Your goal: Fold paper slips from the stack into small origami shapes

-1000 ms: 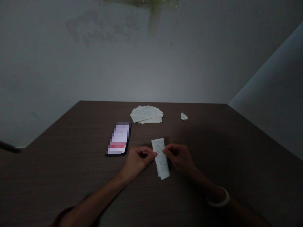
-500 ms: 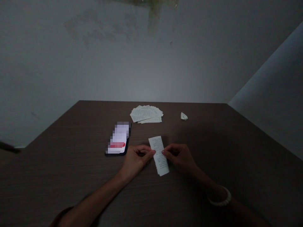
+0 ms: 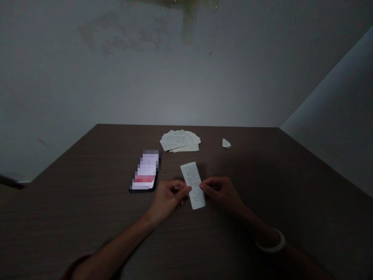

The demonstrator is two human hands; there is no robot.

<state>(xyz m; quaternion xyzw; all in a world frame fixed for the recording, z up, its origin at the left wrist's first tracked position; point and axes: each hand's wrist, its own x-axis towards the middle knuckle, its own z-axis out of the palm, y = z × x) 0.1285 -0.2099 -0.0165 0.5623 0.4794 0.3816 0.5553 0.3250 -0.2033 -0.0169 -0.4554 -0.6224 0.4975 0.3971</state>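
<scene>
Our left hand and right hand pinch opposite long edges of a narrow white rectangular printed paper.

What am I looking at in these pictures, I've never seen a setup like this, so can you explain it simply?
There is no robot here: these are a person's own bare hands, seen by a camera worn on the head that looks forward and down. All the pictures come from that camera.

The left hand and right hand pinch a narrow strip of printed paper between them, one at each long side. On the brown table lie a phone with its screen lit and blurred, a fanned stack of printed papers and a small white piece, perhaps folded paper.
</scene>
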